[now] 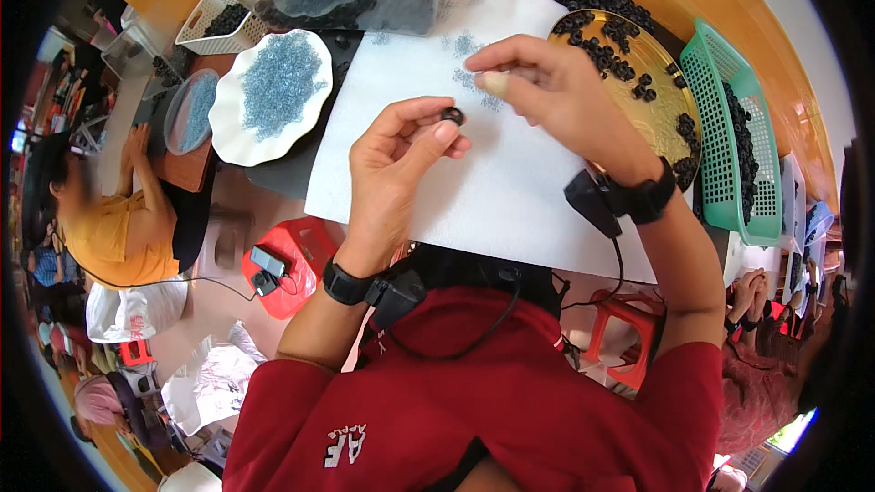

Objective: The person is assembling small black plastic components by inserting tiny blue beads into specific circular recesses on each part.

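My left hand [398,148] pinches a small black ring-shaped part [452,115] between thumb and fingers, its round opening showing. Just above and to the right is my right hand [556,96], thumb and forefinger brought close together. A pale cover sits on that thumb, and whatever may be between the fingertips is too small and blurred to make out. Both hands are over a white sheet [365,173] on the table. Small bluish-grey pieces [465,44] lie scattered on the sheet, partly behind my right hand.
Left of the sheet stands a white scalloped plate [225,120] of bluish-grey pieces. Behind are a clear plastic bin [428,0] and a white basket [196,29] with black parts. At right are a gold tray [652,109] and a green basket [720,159]. A person in yellow [123,232] sits left.
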`<act>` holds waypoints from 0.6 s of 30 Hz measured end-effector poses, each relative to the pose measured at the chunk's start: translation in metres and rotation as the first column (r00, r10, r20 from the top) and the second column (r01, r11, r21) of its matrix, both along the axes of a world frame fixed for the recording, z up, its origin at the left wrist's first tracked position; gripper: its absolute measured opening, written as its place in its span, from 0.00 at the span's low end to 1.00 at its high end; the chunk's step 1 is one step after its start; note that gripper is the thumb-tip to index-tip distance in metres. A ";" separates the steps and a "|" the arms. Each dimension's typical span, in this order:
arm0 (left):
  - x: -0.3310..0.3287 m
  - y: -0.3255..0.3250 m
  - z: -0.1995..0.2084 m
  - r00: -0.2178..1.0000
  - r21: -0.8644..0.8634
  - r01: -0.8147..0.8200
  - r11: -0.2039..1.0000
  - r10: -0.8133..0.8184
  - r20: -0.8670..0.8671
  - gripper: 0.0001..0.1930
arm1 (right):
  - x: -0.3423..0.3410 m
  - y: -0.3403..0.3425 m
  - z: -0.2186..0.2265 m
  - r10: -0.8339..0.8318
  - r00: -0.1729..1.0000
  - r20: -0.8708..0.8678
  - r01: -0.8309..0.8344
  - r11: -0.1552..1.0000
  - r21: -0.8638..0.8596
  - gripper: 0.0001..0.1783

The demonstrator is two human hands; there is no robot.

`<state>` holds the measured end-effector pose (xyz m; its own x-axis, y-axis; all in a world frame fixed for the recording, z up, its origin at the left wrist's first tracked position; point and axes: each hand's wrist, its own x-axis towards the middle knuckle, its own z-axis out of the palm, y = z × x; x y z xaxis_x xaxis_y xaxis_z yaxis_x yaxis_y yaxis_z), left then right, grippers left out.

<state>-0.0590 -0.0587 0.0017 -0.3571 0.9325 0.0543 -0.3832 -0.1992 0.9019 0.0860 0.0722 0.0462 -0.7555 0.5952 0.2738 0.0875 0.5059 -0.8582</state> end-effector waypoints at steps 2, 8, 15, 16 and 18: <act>0.005 0.004 0.004 0.999 0.016 0.032 0.999 -0.032 0.000 0.13 | 0.012 -0.012 0.023 -0.075 0.995 0.073 0.093 0.955 -0.281 0.13; 0.027 0.017 0.014 0.988 0.070 0.150 0.986 -0.151 0.007 0.12 | 0.037 -0.027 0.023 -0.104 0.994 -0.035 0.080 0.907 -0.413 0.12; 0.045 0.028 0.024 0.981 0.085 0.192 0.978 -0.189 -0.051 0.11 | 0.060 -0.031 0.016 -0.131 0.984 -0.123 0.110 0.980 -0.166 0.14; 0.047 0.031 0.025 0.982 0.086 0.191 0.978 -0.190 -0.026 0.11 | 0.064 -0.030 0.016 -0.135 0.983 -0.125 0.114 0.980 -0.164 0.14; 0.051 0.037 0.026 0.981 0.089 0.193 0.977 -0.194 -0.003 0.11 | 0.069 -0.029 0.015 -0.160 0.987 -0.023 0.147 0.824 0.547 0.21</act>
<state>-0.0080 -0.0220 0.0278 -0.1708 0.9757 0.1376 -0.4276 -0.1992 0.8818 0.1555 0.0429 0.0613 -0.6768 0.4633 0.5720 0.2196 0.8688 -0.4438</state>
